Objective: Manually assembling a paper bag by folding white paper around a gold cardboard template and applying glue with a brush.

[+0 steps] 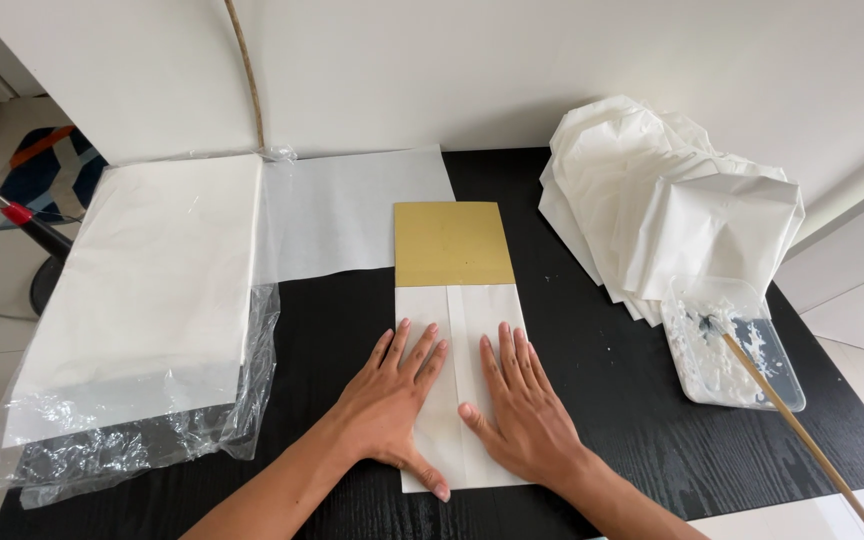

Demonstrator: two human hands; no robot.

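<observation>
Both hands, the left hand (392, 395) and the right hand (520, 405), lie flat with fingers released on the folded white paper (462, 385), near the gold card (452, 243) on the black surface (612, 400).

Both hands flat on a folded white paper (460, 400) w/ a gold card (452, 243) sticking out its top: left hand (392, 395) and right hand (522, 405) side by side, fingers spread. Black table (592, 400). Paper stack in clear plastic (142, 300) at left; pile of folded white sheets (667, 205) and glue tray w/ brush (732, 350) at right.
</observation>
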